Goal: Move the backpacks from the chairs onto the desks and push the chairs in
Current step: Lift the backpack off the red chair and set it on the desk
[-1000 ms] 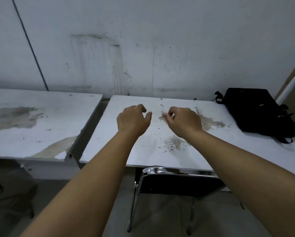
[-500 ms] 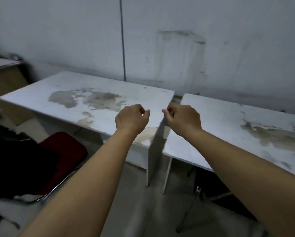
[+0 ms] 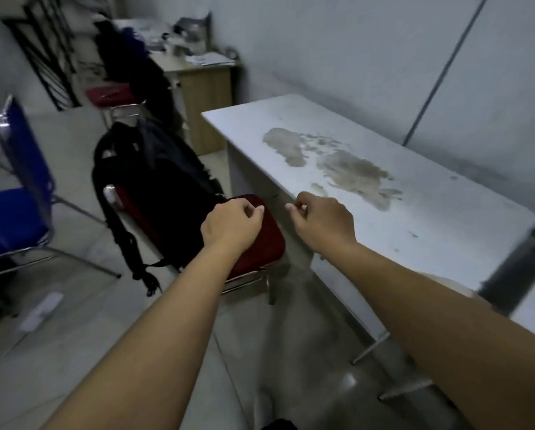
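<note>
The white desk (image 3: pixel 415 193) stands just right of the red chair (image 3: pixel 260 240), which is pulled out from it. On that chair's seat the black backpack (image 3: pixel 154 187) stands upright against the backrest, up and left of your hands. Your left hand (image 3: pixel 230 228) is nearer it than your right hand (image 3: pixel 322 223). Both are loosely curled and hold nothing.

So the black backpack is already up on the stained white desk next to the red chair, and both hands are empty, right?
Not quite. The head view shows the black backpack still sitting on the red chair, leaning against its backrest, not on the stained white desk. The rest holds: the left hand and right hand hold nothing, fingers loosely curled.
</note>
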